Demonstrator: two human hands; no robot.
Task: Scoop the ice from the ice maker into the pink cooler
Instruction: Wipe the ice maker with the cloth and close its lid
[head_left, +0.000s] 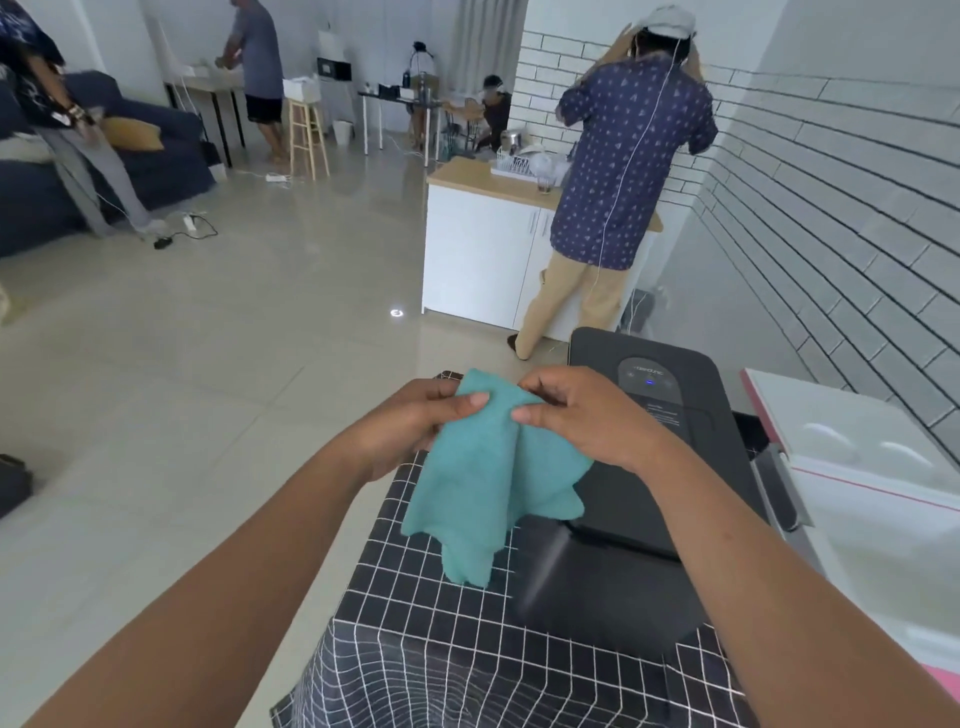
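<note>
Your left hand (410, 421) and right hand (587, 415) pinch the top edge of a teal cloth (488, 488) between thumbs and fingers, above the checked table (447, 634). Just behind it sits the black ice maker (670, 467), lid apparently closed. The pink cooler (857, 467) stands at its right.

You have one view only, from the camera on your head, so no second view shares any of the scene. It looks forward and down past your forearms. Nearest, low in the picture, lies the table under its black cloth with white grid lines (415, 649), seen from close above. The wide lens bends the white brick wall (831, 234) on the right. Far ahead it takes in the pale tiled floor (234, 364) and the white cabinet with a wooden top (478, 249).
</note>
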